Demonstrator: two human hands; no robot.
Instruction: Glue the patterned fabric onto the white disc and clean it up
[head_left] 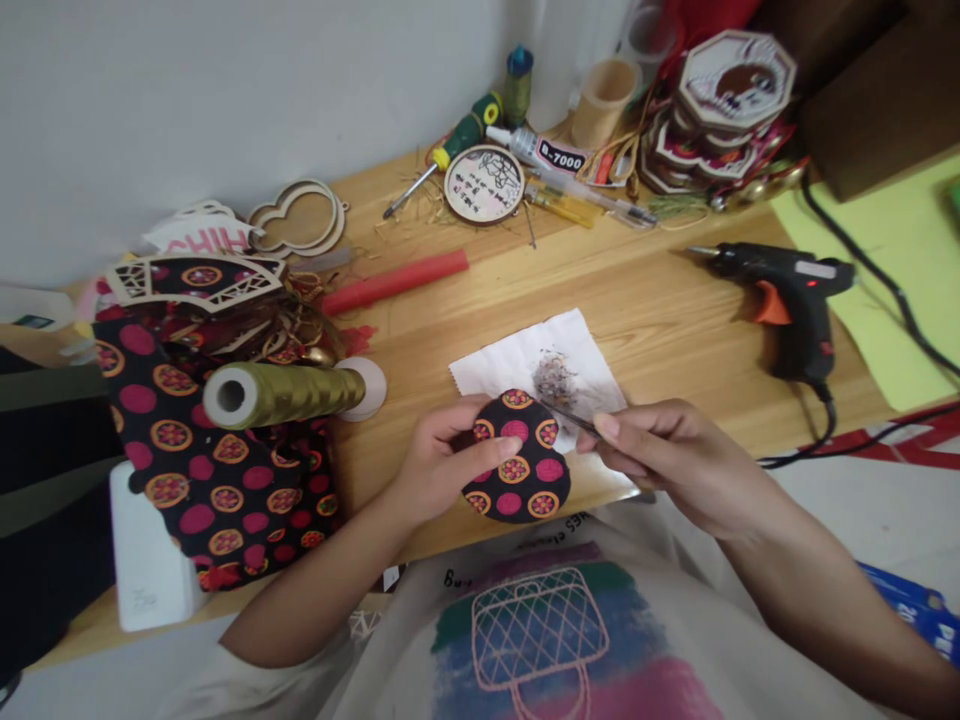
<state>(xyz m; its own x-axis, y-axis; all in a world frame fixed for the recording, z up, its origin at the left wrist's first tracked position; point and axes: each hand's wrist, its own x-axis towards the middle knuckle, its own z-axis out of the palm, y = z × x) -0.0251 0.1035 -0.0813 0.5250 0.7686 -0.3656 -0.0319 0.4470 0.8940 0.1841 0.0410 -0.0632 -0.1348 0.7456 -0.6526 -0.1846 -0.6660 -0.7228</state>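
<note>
My left hand grips a gourd-shaped fabric piece, black with pink dots and orange-rimmed flowers, its thumb lying across the front. In my right hand is a pair of dark tweezers, pinched between thumb and fingers. The tweezers' tip reaches the notched right edge of the fabric piece; whether it touches cannot be made out. Behind both hands lies a white paper sheet, partly covered by the fabric piece, with a small heap of dried crumbs on it.
A black glue gun with a cord lies at right. To the left are a gold ribbon roll, matching patterned cloth and a red stick. A screwdriver, glue tube and octagonal wooden pieces line the back.
</note>
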